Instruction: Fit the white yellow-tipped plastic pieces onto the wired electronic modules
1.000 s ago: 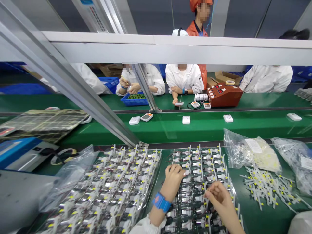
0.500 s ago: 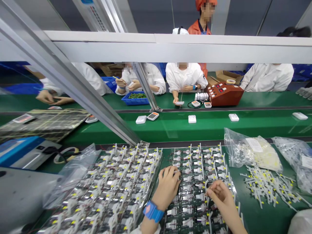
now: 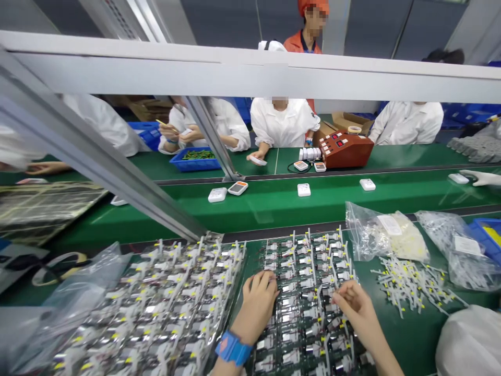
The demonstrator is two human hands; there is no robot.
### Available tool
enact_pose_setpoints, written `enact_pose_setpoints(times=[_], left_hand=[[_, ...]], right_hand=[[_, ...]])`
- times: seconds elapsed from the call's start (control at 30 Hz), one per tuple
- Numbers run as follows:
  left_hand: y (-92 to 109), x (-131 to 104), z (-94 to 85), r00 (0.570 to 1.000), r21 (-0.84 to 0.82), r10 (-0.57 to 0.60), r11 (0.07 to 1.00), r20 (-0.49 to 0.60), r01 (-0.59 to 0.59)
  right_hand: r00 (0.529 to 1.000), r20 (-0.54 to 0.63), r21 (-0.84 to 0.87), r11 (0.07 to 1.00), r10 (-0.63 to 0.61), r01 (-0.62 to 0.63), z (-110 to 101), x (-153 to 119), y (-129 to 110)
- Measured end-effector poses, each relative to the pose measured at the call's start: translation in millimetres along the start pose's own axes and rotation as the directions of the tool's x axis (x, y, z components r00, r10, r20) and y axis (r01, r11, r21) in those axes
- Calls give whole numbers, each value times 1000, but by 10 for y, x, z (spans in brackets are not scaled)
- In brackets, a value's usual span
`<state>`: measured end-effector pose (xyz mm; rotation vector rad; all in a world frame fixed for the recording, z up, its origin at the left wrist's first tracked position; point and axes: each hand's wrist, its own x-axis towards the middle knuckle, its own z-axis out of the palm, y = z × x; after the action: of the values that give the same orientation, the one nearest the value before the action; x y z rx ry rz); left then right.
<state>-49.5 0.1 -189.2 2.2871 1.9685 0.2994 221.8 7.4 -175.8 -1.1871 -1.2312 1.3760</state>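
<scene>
My left hand (image 3: 259, 298), with a blue band (image 3: 234, 348) on its wrist, lies palm down on the left edge of a clear tray (image 3: 289, 303). Its fingers are slightly bent and partly hidden at the tips. Rows of small motor-like parts with wires fill this tray, several bearing white sticks with yellow ends. Over the tray's right side, my right hand (image 3: 355, 308) has thumb and forefinger pinched together beside the parts. What is between those fingertips is too small to make out. A second tray (image 3: 168, 308) of similar parts lies to the left.
Right of the tray lie a pile of white sticks with yellow tips (image 3: 409, 284) and clear plastic bags (image 3: 387, 232). A metal post (image 3: 156, 193) stands behind the left tray. White devices (image 3: 303, 189) sit on the green conveyor (image 3: 266, 206); co-workers sit beyond it.
The whole view has swung slightly right. My right hand stays pinched at the tray's right side and my left hand stays on its edge. A gloved hand has appeared at the far right.
</scene>
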Motion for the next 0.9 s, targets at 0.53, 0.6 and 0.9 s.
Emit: enact_pose_setpoints(times=[0.53,0.6,0.9], left_hand=[[166,-74,-426,972,-778,-119,583,202,233],[195,-96,-445,960,-852,-107,443,260,280],[486,-136,-513,902,-893,-54,-178,428,413]], right_hand=[[916,-175,-801,593,-361,81,-1256,564,465],[915,-187,-771,631,-357,88,-1232,564,434],[906,-362,-441,896,-221,43,-1116,464,272]])
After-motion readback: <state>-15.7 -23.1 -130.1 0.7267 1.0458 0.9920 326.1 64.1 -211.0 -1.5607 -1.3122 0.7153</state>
